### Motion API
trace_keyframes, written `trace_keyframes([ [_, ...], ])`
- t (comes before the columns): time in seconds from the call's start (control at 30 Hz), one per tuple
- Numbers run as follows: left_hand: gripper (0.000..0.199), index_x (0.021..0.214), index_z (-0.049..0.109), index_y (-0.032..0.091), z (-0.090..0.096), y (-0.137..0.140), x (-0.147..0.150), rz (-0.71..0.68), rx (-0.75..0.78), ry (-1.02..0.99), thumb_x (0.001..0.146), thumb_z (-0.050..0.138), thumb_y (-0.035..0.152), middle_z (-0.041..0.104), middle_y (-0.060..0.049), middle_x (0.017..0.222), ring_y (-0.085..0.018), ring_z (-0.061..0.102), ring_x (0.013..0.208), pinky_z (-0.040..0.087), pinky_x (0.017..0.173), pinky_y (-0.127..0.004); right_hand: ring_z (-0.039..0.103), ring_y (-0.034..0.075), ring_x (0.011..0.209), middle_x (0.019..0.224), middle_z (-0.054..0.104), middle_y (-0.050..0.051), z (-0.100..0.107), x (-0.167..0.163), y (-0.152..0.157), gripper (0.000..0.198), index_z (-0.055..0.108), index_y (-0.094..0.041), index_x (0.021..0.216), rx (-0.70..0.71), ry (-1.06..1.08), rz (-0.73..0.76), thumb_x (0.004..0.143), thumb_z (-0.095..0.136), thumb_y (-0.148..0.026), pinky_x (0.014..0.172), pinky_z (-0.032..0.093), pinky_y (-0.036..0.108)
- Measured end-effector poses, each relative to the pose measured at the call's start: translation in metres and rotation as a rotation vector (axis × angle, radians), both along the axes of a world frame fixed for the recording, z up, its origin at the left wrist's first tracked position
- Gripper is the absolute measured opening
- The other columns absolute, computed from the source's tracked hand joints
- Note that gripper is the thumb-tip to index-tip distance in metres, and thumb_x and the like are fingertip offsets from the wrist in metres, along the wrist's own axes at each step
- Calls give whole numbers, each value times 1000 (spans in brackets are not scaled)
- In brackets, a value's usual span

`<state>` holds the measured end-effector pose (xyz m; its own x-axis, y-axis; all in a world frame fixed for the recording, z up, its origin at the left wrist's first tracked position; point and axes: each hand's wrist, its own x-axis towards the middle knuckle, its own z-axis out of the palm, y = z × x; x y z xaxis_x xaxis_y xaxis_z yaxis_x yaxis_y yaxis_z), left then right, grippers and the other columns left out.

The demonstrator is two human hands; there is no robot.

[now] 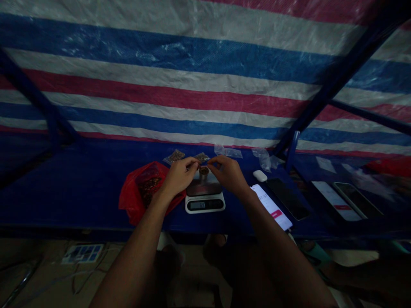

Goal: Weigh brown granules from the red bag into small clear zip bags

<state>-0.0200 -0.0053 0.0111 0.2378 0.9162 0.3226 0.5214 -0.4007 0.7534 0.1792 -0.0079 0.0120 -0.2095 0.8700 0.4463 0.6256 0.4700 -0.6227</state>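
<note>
A digital kitchen scale (204, 203) with a white body and a lit display stands in front of me. On its metal plate sits a small cup (203, 175) filled with brown bits. My left hand (183, 172) is closed in a pinch just above the cup's left side. Opposite it, my right hand (227, 171) pinches close over the cup's right rim. Whatever the fingertips hold is too small and dark to make out. Left of the scale, an open red plastic bag (128, 194) holds many brown pieces (149, 188), partly behind my left forearm.
Behind my hands lie two filled clear packets, one a packet (176, 156) on the left, and several clear plastic bags (265, 159). To the right are a white earbud case (260, 176), a lit phone (272, 209) and a dark phone (287, 199). Blue frame bars (340, 81) flank the table.
</note>
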Motion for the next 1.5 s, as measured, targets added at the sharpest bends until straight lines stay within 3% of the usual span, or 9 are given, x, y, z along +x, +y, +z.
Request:
trace_keyframes([
  [0.6, 27, 104, 75, 20, -2, -1, -3, 4, 6, -11, 96, 51, 29, 79, -5, 103, -21, 72, 94, 52, 83, -31, 66, 22, 102, 109, 75, 7, 7, -5, -3, 24, 79, -24, 104, 88, -302, 165, 99, 56, -17, 93, 48, 36],
  [0.9, 28, 108, 75, 20, 2, -2, -15, -13, 23, 81, 95, 52, 31, 79, -6, 105, -21, 72, 94, 52, 83, -30, 68, 22, 99, 108, 76, 8, 9, 12, 0, 24, 76, -22, 112, 77, -135, -27, 97, 58, -20, 90, 51, 34],
  [1.07, 19, 96, 79, 23, -2, -5, -32, -98, -19, 375, 85, 63, 29, 79, -7, 99, -23, 72, 88, 52, 78, -31, 69, 21, 86, 104, 77, 8, 4, 25, 4, 23, 77, -20, 108, 72, -89, -124, 94, 59, -21, 82, 52, 34],
  [1.23, 16, 82, 79, 26, -9, -3, -29, -130, -37, 447, 84, 64, 30, 78, -6, 93, -23, 72, 85, 52, 81, -33, 69, 20, 83, 102, 78, 8, 1, 27, 4, 22, 78, -19, 105, 56, -52, -155, 91, 61, -21, 79, 52, 34],
  [1.3, 19, 81, 79, 25, -1, -6, -27, -127, -36, 440, 85, 61, 30, 77, -7, 92, -23, 71, 85, 53, 81, -33, 69, 20, 82, 102, 78, 8, 1, 27, 4, 23, 78, -20, 105, 53, -48, -160, 91, 60, -22, 79, 52, 34],
  [1.4, 22, 83, 79, 24, 27, -16, -38, -96, -20, 408, 86, 59, 33, 77, -7, 93, -23, 71, 85, 54, 81, -33, 69, 21, 81, 100, 78, 9, -1, 33, 7, 23, 78, -19, 106, 46, -53, -187, 92, 61, -25, 79, 53, 35],
  [1.5, 21, 84, 79, 25, 50, -27, -66, 46, 39, 395, 83, 62, 38, 78, -6, 94, -24, 71, 84, 55, 79, -33, 68, 22, 83, 103, 77, 9, -7, 45, 11, 24, 77, -18, 106, 8, -120, -217, 91, 60, -25, 82, 53, 37],
])
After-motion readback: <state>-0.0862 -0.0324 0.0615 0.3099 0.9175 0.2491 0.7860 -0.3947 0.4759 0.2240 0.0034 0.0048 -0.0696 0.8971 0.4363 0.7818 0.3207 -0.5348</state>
